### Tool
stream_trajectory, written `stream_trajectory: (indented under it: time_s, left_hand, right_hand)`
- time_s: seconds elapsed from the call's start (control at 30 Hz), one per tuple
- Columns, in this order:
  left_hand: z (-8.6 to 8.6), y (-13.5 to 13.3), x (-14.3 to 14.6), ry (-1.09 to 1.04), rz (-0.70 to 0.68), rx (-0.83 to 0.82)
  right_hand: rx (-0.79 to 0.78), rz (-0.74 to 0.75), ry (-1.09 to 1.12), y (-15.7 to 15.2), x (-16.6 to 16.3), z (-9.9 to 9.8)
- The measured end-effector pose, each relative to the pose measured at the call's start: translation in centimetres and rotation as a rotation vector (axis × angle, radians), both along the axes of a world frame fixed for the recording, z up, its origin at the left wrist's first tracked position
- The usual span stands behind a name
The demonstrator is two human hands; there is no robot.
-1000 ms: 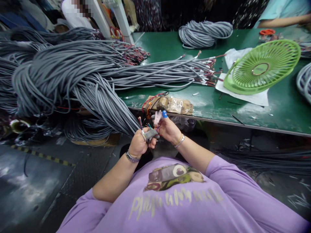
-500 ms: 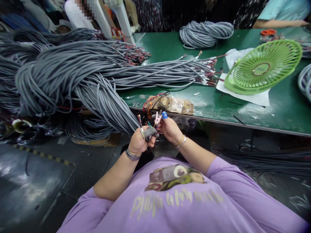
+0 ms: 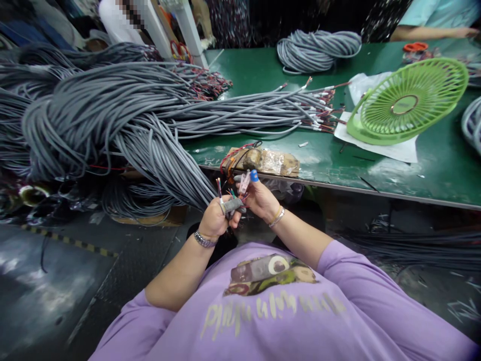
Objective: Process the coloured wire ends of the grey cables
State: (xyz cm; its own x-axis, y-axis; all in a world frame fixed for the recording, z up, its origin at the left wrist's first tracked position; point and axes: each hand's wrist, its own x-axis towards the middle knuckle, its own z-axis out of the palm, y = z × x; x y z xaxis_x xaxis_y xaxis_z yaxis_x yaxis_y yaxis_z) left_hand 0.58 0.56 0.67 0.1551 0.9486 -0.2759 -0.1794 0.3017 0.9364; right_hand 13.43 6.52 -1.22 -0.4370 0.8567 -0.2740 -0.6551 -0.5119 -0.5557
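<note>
Fingers of the left hand (image 3: 213,220) are clenched around a grey cable end (image 3: 233,205), from which thin coloured wires (image 3: 219,185) stick up. The right hand (image 3: 262,200) pinches a small pale pink piece (image 3: 245,181) between thumb and a forefinger wearing a blue fingertip cap (image 3: 254,175), right against those wires; what the piece is cannot be told. The cable end sits in front of the chest, just below the table edge. Compared with half a second ago, both grips are unchanged and the hands stay in the same spot, the pink piece barely shifted.

From the left fist, the cable runs up-left into a thick cable bundle (image 3: 161,155) hanging off the green table (image 3: 263,70). At the near table edge lies a brown taped block (image 3: 268,162). Farther back, cut cables with stripped ends (image 3: 263,110) lie across the top, a coiled cable (image 3: 317,49) sits behind them, and a green fan (image 3: 409,103) rests on white paper at the right. A co-worker's arm (image 3: 432,33) reaches in at the far right corner. Dark floor lies below.
</note>
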Motion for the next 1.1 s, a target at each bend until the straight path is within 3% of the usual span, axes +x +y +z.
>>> stream_trajectory:
  time_s: [0.23, 0.5, 0.77, 1.1]
  left_hand:
    - [0.2, -1.6, 0.5, 0.036, 0.091, 0.091]
    - [0.0, -1.4, 1.1, 0.020, 0.200, 0.126]
    - [0.3, -0.8, 1.4, -0.035, 0.208, 0.105]
    - [-0.4, -0.6, 1.2, -0.021, 0.204, 0.074]
  right_hand:
    - [0.041, 0.107, 0.032, -0.2, 1.1, -0.2]
    - [0.143, -0.019, -0.086, -0.5, 0.9, -0.1]
    - [0.034, 0.076, 0.004, 0.3, 0.3, -0.5]
    - [-0.024, 0.014, 0.027, 0.5, -0.2, -0.4]
